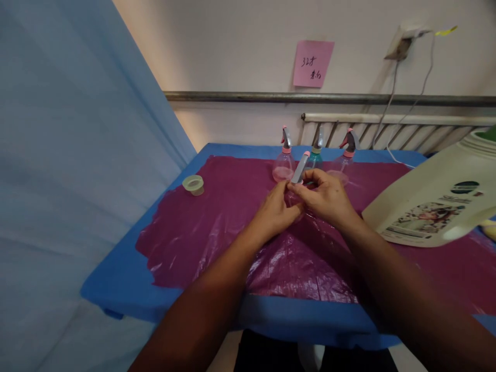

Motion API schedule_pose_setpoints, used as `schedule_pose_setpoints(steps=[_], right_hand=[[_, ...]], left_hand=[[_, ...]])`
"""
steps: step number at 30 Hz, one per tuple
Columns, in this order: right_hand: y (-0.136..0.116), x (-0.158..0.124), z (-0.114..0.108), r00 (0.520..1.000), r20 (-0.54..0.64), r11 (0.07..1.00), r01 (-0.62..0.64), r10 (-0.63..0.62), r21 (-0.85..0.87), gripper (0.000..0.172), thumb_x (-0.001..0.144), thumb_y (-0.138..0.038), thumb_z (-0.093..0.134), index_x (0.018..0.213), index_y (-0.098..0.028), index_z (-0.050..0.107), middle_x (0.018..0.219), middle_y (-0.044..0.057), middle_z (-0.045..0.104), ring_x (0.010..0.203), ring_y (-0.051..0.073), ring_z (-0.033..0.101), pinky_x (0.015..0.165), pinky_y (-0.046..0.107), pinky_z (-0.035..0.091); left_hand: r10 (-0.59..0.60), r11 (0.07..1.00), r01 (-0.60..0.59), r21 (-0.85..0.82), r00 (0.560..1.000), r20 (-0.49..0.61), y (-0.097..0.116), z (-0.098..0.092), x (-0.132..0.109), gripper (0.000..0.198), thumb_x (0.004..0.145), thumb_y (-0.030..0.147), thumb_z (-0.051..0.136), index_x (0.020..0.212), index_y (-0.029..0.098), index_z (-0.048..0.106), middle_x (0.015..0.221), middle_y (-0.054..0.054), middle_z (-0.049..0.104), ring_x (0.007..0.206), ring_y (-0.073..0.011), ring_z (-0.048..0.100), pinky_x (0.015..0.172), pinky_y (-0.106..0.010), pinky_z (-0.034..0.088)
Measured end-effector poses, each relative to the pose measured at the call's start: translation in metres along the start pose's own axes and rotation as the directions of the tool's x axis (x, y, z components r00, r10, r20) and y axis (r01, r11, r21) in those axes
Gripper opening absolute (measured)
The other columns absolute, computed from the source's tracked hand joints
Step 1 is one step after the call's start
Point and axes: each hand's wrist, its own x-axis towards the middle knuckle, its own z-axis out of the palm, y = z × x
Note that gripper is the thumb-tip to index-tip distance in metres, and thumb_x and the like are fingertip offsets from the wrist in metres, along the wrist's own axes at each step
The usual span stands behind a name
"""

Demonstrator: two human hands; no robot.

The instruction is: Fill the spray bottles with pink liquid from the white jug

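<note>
Over the middle of the table, both hands are on a spray bottle (pixel 300 168) with a grey trigger head and a pink tip. My left hand (pixel 273 212) wraps low around its body, which is mostly hidden. The fingers of my right hand (pixel 327 199) are closed at the neck, just under the grey head. Right behind the hands stand more spray bottles: one with pink liquid (pixel 283 169), a teal one (pixel 315 158) partly covered by the held bottle, and a clear one with a pink collar (pixel 343 161).
A large cream jug (pixel 422 212) leans in from the right, near my right forearm. On the left sits a small pale green cup-like piece (pixel 194 184). Purple plastic sheeting (pixel 217 227) covers the blue table (pixel 116 274). A blue curtain (pixel 70 129) hangs on the left.
</note>
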Motion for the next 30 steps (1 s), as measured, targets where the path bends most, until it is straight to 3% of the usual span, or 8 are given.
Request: schedule_pose_setpoints(steps=[3, 6, 8, 13, 19, 23, 26, 30], right_hand=[[0.002, -0.001, 0.007, 0.997, -0.076, 0.999, -0.036, 0.035, -0.009, 0.04, 0.085, -0.059, 0.091, 0.096, -0.024, 0.075, 0.095, 0.004, 0.08, 0.084, 0.024, 0.07, 0.081, 0.04, 0.053], [0.003, -0.002, 0.012, 0.993, -0.104, 0.996, -0.056, 0.063, 0.069, 0.042, 0.082, -0.058, 0.093, 0.092, -0.025, 0.069, 0.092, 0.003, 0.077, 0.083, 0.022, 0.067, 0.08, 0.039, 0.052], [0.003, -0.003, 0.015, 0.992, -0.098, 0.99, -0.063, 0.076, 0.124, 0.042, 0.081, -0.057, 0.093, 0.091, -0.026, 0.067, 0.091, 0.002, 0.076, 0.082, 0.021, 0.066, 0.08, 0.038, 0.053], [0.0, -0.003, 0.02, 0.987, -0.097, 0.972, -0.107, 0.129, 0.208, 0.044, 0.077, -0.055, 0.093, 0.091, -0.027, 0.062, 0.087, 0.0, 0.072, 0.077, 0.02, 0.063, 0.074, 0.036, 0.052], [-0.002, 0.0, 0.021, 0.982, -0.09, 0.953, -0.139, 0.168, 0.269, 0.043, 0.074, -0.053, 0.092, 0.088, -0.027, 0.061, 0.086, 0.0, 0.071, 0.079, 0.021, 0.063, 0.075, 0.037, 0.052], [0.0, 0.001, 0.02, 0.979, -0.052, 0.943, -0.174, 0.196, 0.283, 0.047, 0.071, -0.053, 0.096, 0.088, -0.027, 0.061, 0.086, 0.0, 0.071, 0.08, 0.021, 0.063, 0.075, 0.037, 0.052], [0.001, 0.0, 0.022, 0.98, -0.019, 0.938, -0.184, 0.198, 0.293, 0.05, 0.074, -0.057, 0.096, 0.092, -0.028, 0.06, 0.089, 0.0, 0.07, 0.081, 0.021, 0.064, 0.076, 0.037, 0.054], [0.001, -0.002, 0.018, 0.991, 0.057, 0.94, -0.136, 0.124, 0.312, 0.044, 0.085, -0.06, 0.087, 0.102, -0.027, 0.062, 0.102, 0.004, 0.075, 0.094, 0.023, 0.072, 0.09, 0.042, 0.061]], left_hand=[[0.022, 0.998, -0.022, 0.054, 1.0, -0.002, -0.004, 0.001, 0.0, 0.058, 0.098, 0.044, 0.088, 0.148, 0.029, 0.063, 0.139, -0.012, 0.08, 0.126, -0.041, 0.079, 0.109, -0.059, 0.065], [0.114, 0.991, -0.112, 0.077, 0.993, -0.019, -0.008, 0.005, 0.002, 0.08, 0.095, 0.037, 0.088, 0.165, 0.028, 0.05, 0.163, -0.018, 0.068, 0.146, -0.0434, 0.07, 0.122, -0.064, 0.058], [0.202, 0.977, -0.196, 0.081, 0.977, -0.069, -0.011, 0.008, 0.003, 0.085, 0.093, 0.031, 0.089, 0.167, 0.027, 0.048, 0.172, -0.019, 0.06, 0.157, -0.0425, 0.062, 0.13, -0.063, 0.052], [0.291, 0.957, -0.282, 0.075, 0.93, -0.222, -0.017, 0.012, 0.006, 0.056, 0.095, 0.023, 0.082, 0.147, 0.029, 0.062, 0.149, -0.012, 0.072, 0.137, -0.0317, 0.072, 0.12, -0.052, 0.058], [0.322, 0.947, -0.316, 0.062, 0.924, -0.208, -0.023, 0.009, 0.009, 0.044, 0.102, 0.032, 0.08, 0.144, 0.03, 0.065, 0.138, -0.009, 0.074, 0.127, -0.0299, 0.074, 0.111, -0.049, 0.06], [0.353, 0.935, -0.336, 0.109, 0.899, -0.258, -0.022, 0.011, 0.009, 0.037, 0.104, 0.034, 0.081, 0.139, 0.031, 0.069, 0.135, -0.007, 0.076, 0.126, -0.0286, 0.074, 0.11, -0.046, 0.059], [0.306, 0.952, -0.298, 0.077, 0.896, -0.321, -0.02, 0.016, 0.009, 0.025, 0.105, 0.035, 0.08, 0.128, 0.03, 0.072, 0.127, -0.006, 0.078, 0.121, -0.0274, 0.075, 0.108, -0.045, 0.06], [0.127, 0.972, -0.192, -0.136, 0.915, -0.382, -0.018, 0.023, 0.011, 0.021, 0.107, 0.037, 0.078, 0.124, 0.028, 0.071, 0.124, -0.006, 0.079, 0.116, -0.0251, 0.078, 0.106, -0.044, 0.064]])
